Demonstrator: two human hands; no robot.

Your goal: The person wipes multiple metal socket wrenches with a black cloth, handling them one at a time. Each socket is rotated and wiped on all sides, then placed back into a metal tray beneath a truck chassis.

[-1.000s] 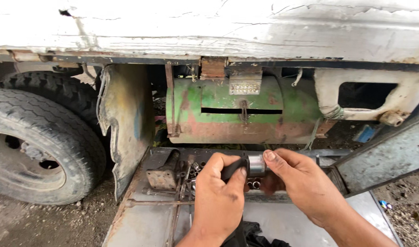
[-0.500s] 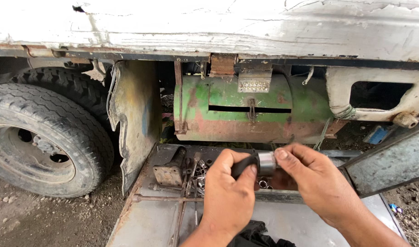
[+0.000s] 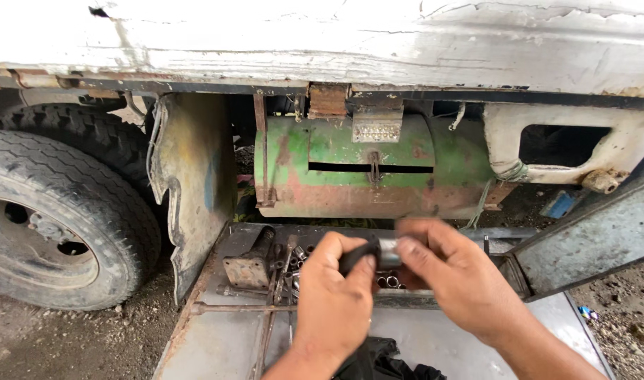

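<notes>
Left hand: we see our left hand [image 3: 334, 302] wrapped around a black tool handle [image 3: 355, 256], thumb pressed along it.
Right hand: our right hand [image 3: 457, 281] pinches a shiny metal socket [image 3: 388, 252] at the handle's tip.
Progress: socket and handle touch; we cannot tell whether it is fully seated.
Surface: both hands hover over an open rusty metal toolbox [image 3: 251, 262] holding loose sockets [image 3: 302, 259]; its grey lid [image 3: 223, 345] lies flat toward us.
Surroundings: outdoors beside a truck, with a green tank [image 3: 378, 169], a worn tyre [image 3: 61, 225] and gravel ground [image 3: 68, 345].
</notes>
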